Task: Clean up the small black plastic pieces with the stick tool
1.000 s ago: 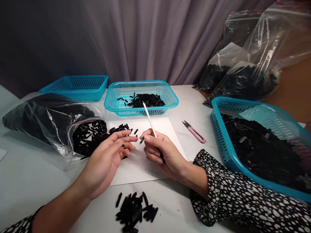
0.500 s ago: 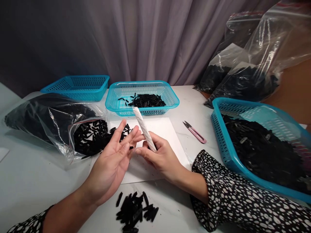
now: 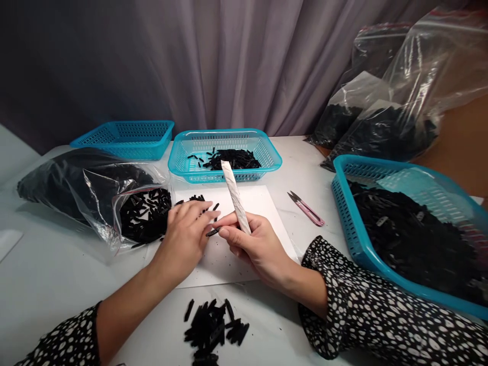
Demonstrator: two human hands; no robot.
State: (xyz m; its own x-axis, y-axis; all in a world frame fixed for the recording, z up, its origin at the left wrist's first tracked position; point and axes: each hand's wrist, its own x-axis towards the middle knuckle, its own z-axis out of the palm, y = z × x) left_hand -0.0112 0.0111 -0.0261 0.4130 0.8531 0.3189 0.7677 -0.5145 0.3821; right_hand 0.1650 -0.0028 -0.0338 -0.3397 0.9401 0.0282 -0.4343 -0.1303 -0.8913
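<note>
My right hand [image 3: 259,244] grips a slim stick wrapped in white [image 3: 236,198], which points up and away. Its thumb and index fingertip also pinch a small black strip [image 3: 212,232] with pale marks. Palm down, my left hand [image 3: 186,229] is close beside that strip, its fingers stretched and slightly apart, its thumb hidden. Under both hands is a white paper sheet [image 3: 229,269]. More black strips [image 3: 196,198] lie behind my left hand, by the mouth of a clear plastic bag [image 3: 99,188] full of them.
A loose pile of black strips [image 3: 209,330] lies nearest me. Pink thread snips [image 3: 307,209] rest right of the paper. Blue baskets stand at back left [image 3: 163,147], back middle [image 3: 224,175] and right [image 3: 356,244]. Zip bags [image 3: 396,127] with black contents stand at back right.
My left hand has turned from palm up to palm down. The white-wrapped stick has shifted slightly right, and the black strip now shows at my right fingertips.
</note>
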